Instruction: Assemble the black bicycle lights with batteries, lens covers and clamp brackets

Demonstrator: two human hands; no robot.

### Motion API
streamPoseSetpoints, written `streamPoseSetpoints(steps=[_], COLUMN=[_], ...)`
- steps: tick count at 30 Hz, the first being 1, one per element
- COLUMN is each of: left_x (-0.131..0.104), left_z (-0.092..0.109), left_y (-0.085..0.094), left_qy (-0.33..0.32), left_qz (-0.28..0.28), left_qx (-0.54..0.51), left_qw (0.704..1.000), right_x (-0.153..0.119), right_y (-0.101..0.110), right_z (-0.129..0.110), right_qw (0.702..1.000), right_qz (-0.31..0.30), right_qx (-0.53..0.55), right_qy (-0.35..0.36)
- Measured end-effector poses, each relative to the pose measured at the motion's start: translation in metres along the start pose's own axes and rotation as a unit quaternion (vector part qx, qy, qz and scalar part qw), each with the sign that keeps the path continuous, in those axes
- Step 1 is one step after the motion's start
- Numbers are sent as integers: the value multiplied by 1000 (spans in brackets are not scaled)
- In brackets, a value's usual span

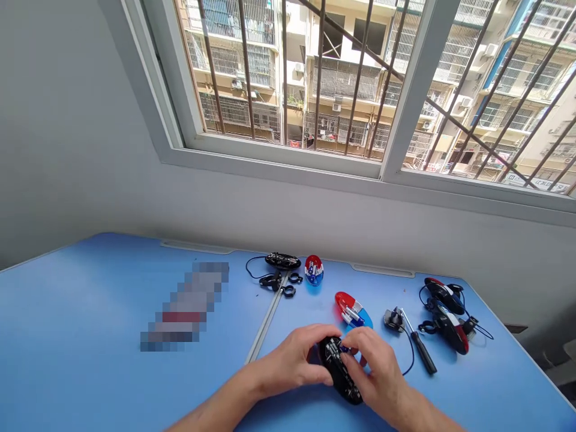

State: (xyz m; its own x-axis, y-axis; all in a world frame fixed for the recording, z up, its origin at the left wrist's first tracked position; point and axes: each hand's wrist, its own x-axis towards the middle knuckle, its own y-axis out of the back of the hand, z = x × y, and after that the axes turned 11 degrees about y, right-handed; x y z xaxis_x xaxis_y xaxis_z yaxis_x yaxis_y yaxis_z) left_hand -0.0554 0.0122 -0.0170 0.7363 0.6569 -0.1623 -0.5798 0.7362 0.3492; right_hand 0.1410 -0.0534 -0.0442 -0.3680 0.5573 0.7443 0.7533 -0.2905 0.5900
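Note:
My left hand (306,357) is closed around the upper end of a black oval light housing (336,367), thumb on its near edge and fingers on the far edge. The housing lies tilted on the blue table, its inside with silvery parts facing up. My right hand (375,363) is closed, thumb and index finger pinched at the housing's upper right edge. A small bluish bit shows at those fingertips, too small to name. Just beyond both hands lies a red, white and blue oval light cover (353,311) with white and blue pieces in it.
A screwdriver (423,351) lies right of my hands beside a small grey cabled part (395,320). Assembled black-and-red lights (450,324) sit at the right edge. Farther back are another black housing (282,261), clamp rings (288,291) and a second cover (314,270). A pixelated object (186,307) lies left.

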Motion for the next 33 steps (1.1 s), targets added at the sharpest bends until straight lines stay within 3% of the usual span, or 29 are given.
streamPoseSetpoints(steps=[6, 33], left_x=[-2, 2], left_z=[3, -7], left_y=[0, -3], left_qy=[6, -18], left_qz=[-5, 14], left_qx=[-17, 22], left_qw=[1000, 999], right_x=[-1, 0], right_y=[-4, 4], right_z=[2, -5], right_qw=[999, 999], right_qz=[8, -27], right_qx=[32, -10], right_qy=[-40, -21])
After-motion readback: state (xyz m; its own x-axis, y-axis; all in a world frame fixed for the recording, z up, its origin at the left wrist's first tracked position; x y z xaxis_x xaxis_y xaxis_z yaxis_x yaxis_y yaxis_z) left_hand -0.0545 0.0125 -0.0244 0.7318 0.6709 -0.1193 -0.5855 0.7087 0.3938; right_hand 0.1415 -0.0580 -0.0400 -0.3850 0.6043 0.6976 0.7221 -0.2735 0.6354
